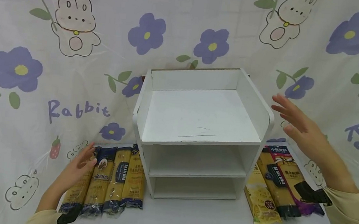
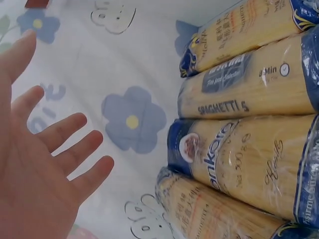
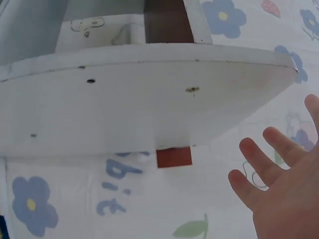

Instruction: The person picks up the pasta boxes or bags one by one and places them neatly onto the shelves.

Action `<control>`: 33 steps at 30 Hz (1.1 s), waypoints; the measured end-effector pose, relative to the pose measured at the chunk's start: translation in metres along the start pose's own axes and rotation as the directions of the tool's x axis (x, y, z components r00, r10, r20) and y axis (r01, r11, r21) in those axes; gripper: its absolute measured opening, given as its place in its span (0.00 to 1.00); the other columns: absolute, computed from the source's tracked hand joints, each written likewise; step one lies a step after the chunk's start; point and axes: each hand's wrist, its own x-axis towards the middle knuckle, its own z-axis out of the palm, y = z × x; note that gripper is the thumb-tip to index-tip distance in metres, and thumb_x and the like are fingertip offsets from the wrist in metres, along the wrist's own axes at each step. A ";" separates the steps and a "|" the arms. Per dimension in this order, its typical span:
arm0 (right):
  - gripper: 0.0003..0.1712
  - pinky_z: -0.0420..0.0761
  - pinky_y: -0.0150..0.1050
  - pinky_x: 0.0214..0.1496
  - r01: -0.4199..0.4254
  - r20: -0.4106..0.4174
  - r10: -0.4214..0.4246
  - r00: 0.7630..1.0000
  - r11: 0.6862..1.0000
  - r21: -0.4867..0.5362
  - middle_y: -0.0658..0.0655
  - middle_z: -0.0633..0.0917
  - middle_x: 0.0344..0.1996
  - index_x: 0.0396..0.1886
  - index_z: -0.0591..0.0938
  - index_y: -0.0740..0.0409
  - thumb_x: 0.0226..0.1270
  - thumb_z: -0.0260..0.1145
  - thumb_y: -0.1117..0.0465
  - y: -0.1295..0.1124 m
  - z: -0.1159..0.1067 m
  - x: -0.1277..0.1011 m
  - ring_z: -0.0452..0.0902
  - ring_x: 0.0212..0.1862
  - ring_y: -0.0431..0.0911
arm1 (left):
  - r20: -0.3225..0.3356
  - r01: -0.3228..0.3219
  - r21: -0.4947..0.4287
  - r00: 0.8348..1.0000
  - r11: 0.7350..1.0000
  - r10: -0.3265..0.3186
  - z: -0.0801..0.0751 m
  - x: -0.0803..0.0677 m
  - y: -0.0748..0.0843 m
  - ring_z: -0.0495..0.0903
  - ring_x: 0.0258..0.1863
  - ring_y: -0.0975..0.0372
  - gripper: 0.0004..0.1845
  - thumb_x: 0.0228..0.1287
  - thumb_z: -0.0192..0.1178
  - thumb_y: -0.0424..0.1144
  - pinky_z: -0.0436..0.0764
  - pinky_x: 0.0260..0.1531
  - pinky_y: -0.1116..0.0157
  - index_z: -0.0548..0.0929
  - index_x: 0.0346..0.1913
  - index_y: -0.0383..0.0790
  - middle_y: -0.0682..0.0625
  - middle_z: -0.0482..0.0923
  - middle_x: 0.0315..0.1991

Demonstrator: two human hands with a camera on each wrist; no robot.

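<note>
L hand [image 1: 78,165] open by spaghetti packs [image 1: 109,180], R hand [image 1: 297,124] open beside shelf [image 1: 198,117], wrist cam shows shelf's outer side

both hands [image 1: 78,165] [image 1: 297,124] are bare; pale cream long sleeves [image 1: 351,217] cover the arms, with black wrist straps [image 1: 313,196].

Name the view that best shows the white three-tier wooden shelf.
Head view: the white three-tier wooden shelf appears whole, all tiers visible. The right wrist view shows only its side panel close up; the left wrist view shows none.
</note>
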 end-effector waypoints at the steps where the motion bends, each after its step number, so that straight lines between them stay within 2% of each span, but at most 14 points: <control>1: 0.36 0.57 0.30 0.77 -0.009 -0.005 0.009 1.000 1.000 0.005 0.48 0.56 0.80 0.80 0.53 0.48 0.76 0.51 0.63 -0.002 0.002 0.003 0.57 0.75 0.29 | -0.001 0.008 -0.009 1.000 1.000 -0.008 -0.001 -0.001 -0.002 0.60 0.72 0.36 0.36 0.78 0.48 0.48 0.63 0.61 0.30 0.40 0.78 0.69 0.37 0.53 0.78; 3: 0.36 0.57 0.49 0.80 -0.021 -0.010 0.021 1.000 1.000 0.016 0.46 0.57 0.79 0.80 0.54 0.46 0.76 0.53 0.62 -0.004 0.005 0.008 0.58 0.73 0.27 | 0.002 0.013 -0.033 1.000 0.999 -0.013 -0.004 -0.004 -0.003 0.60 0.71 0.35 0.37 0.79 0.47 0.46 0.63 0.60 0.29 0.39 0.79 0.66 0.35 0.53 0.77; 4: 0.36 0.57 0.60 0.78 -0.033 -0.011 0.033 0.999 0.999 0.023 0.46 0.57 0.79 0.80 0.54 0.45 0.76 0.53 0.62 -0.004 0.007 0.010 0.59 0.72 0.27 | 0.002 0.020 -0.041 1.000 0.999 -0.020 -0.006 -0.006 -0.004 0.60 0.71 0.35 0.36 0.79 0.47 0.46 0.63 0.61 0.29 0.39 0.79 0.66 0.34 0.53 0.77; 6: 0.36 0.56 0.76 0.69 -0.060 -0.010 0.060 0.998 0.998 0.030 0.44 0.57 0.79 0.79 0.55 0.43 0.76 0.54 0.61 -0.005 0.010 0.012 0.59 0.71 0.25 | -0.002 0.036 -0.048 0.999 0.998 -0.036 -0.008 -0.008 -0.006 0.60 0.71 0.35 0.36 0.79 0.47 0.47 0.63 0.61 0.29 0.39 0.79 0.65 0.34 0.53 0.77; 7: 0.36 0.55 0.81 0.63 -0.074 -0.011 0.074 0.997 0.997 0.032 0.43 0.57 0.79 0.79 0.55 0.42 0.76 0.54 0.61 -0.005 0.012 0.012 0.59 0.70 0.24 | -0.003 0.045 -0.045 0.999 0.998 -0.045 -0.009 -0.009 -0.007 0.59 0.72 0.34 0.36 0.79 0.46 0.48 0.63 0.61 0.29 0.38 0.79 0.65 0.33 0.53 0.77; 10: 0.36 0.58 0.81 0.61 -0.107 -0.014 0.107 0.994 0.994 0.020 0.42 0.58 0.78 0.79 0.55 0.39 0.77 0.54 0.61 -0.004 0.015 0.012 0.59 0.70 0.23 | -0.025 0.066 -0.040 0.997 0.997 -0.067 -0.013 -0.014 -0.012 0.60 0.71 0.34 0.37 0.79 0.47 0.48 0.66 0.61 0.31 0.38 0.79 0.62 0.31 0.54 0.76; 13: 0.35 0.61 0.78 0.63 -0.124 -0.024 0.124 0.992 0.992 -0.003 0.40 0.60 0.77 0.79 0.56 0.39 0.77 0.53 0.61 -0.003 0.018 0.012 0.59 0.69 0.22 | -0.057 0.069 -0.024 0.996 0.997 -0.070 -0.015 -0.019 -0.019 0.62 0.69 0.33 0.37 0.79 0.47 0.47 0.70 0.60 0.34 0.40 0.80 0.55 0.29 0.56 0.75; 20: 0.29 0.56 0.78 0.66 -0.118 -0.077 0.118 0.990 0.993 0.012 0.36 0.64 0.73 0.76 0.63 0.44 0.79 0.50 0.63 0.005 0.026 0.011 0.57 0.70 0.23 | -0.110 0.098 0.024 0.989 0.995 -0.095 -0.016 -0.028 -0.038 0.69 0.64 0.31 0.34 0.79 0.48 0.46 0.75 0.56 0.37 0.51 0.79 0.38 0.25 0.62 0.70; 27: 0.28 0.56 0.78 0.66 -0.116 -0.127 0.118 0.985 0.993 0.021 0.36 0.64 0.74 0.76 0.64 0.45 0.80 0.49 0.62 0.009 0.031 0.010 0.57 0.71 0.24 | -0.109 0.133 0.030 0.986 0.991 -0.129 -0.010 -0.029 -0.065 0.73 0.62 0.32 0.31 0.76 0.52 0.41 0.83 0.52 0.50 0.58 0.76 0.33 0.25 0.66 0.67; 33: 0.27 0.51 0.78 0.68 -0.123 -0.140 0.132 0.981 0.990 0.067 0.40 0.63 0.75 0.76 0.64 0.45 0.80 0.48 0.61 0.008 0.035 0.010 0.55 0.76 0.32 | -0.091 0.208 0.004 0.974 0.978 -0.207 -0.003 -0.034 -0.083 0.71 0.62 0.31 0.32 0.73 0.55 0.35 0.78 0.57 0.42 0.58 0.75 0.31 0.23 0.65 0.67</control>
